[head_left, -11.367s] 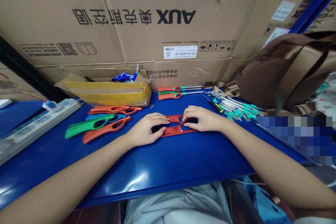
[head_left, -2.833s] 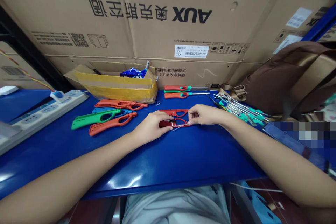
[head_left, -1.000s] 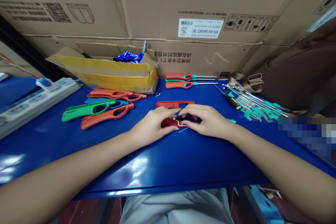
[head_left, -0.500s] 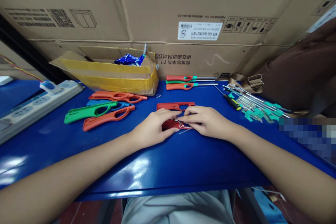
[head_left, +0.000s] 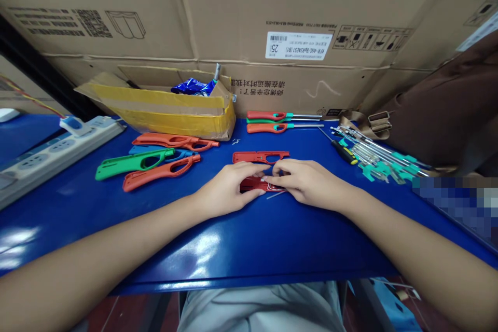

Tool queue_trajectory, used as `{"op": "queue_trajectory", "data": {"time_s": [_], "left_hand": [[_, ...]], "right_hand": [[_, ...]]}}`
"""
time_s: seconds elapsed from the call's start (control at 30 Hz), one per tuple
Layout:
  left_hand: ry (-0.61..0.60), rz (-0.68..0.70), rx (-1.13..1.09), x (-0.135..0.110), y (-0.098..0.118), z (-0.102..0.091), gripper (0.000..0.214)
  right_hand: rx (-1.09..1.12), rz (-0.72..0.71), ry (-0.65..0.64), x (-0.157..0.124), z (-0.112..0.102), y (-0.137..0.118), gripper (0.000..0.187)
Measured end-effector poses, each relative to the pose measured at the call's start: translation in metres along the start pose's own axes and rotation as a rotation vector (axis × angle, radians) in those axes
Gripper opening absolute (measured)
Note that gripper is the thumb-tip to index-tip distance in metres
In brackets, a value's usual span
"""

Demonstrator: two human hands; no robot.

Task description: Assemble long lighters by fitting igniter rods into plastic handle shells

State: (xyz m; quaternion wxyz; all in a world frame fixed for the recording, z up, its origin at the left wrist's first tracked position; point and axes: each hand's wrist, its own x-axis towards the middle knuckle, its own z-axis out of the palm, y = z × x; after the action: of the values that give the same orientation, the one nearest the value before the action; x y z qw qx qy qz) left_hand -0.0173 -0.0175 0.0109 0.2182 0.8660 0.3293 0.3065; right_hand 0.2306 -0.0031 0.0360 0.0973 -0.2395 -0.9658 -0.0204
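A red lighter handle half [head_left: 252,184] lies on the blue table between my hands, with a thin white wire [head_left: 271,187] along its inside. My left hand [head_left: 235,187] is closed around its left end, thumb on the near edge and fingers on the far edge. My right hand [head_left: 301,181] bends over the right end, its fingertips pinched at the wire and a small pale part inside the shell. A second red handle half [head_left: 259,157] lies just beyond my fingers. Near my right thumb rests a thin metal rod [head_left: 275,195].
Orange, green and blue handle shells [head_left: 161,171] lie to the left, near a power strip [head_left: 50,153]. A taped cardboard box [head_left: 167,114] stands behind them. Assembled lighters [head_left: 268,127] lie at the back. On the right are a screwdriver [head_left: 344,151] and several metal tubes with teal parts [head_left: 389,158].
My right fingertips have shifted slightly over the wire and small part in the red shell. My left hand keeps its hold. The view has tilted a little.
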Motion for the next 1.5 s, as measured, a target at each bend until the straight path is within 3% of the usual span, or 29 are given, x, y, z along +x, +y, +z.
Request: {"op": "queue_trajectory", "data": {"time_s": [0.37, 0.57, 0.8, 1.1, 1.23, 1.5], "left_hand": [[0.006, -0.021, -0.053, 0.003, -0.001, -0.001, 0.045], [-0.005, 0.067, 0.024, 0.001, 0.001, -0.003, 0.045], [-0.145, 0.179, 0.113, 0.000, 0.011, -0.014, 0.047], [-0.184, 0.170, 0.298, 0.002, 0.006, -0.015, 0.038], [-0.166, 0.130, 0.310, 0.004, 0.005, -0.017, 0.038], [-0.170, 0.173, 0.287, 0.004, 0.006, -0.015, 0.032]], "right_hand": [[-0.148, -0.043, -0.043, 0.004, 0.001, -0.007, 0.037], [0.082, 0.129, 0.099, -0.001, -0.005, 0.002, 0.025], [0.024, 0.216, 0.181, -0.008, -0.017, 0.021, 0.024], [0.276, 0.141, 0.000, -0.008, -0.032, 0.007, 0.015], [0.240, 0.147, -0.071, -0.008, -0.030, 0.004, 0.013], [0.224, 0.147, -0.077, -0.005, -0.022, 0.002, 0.009]]}}
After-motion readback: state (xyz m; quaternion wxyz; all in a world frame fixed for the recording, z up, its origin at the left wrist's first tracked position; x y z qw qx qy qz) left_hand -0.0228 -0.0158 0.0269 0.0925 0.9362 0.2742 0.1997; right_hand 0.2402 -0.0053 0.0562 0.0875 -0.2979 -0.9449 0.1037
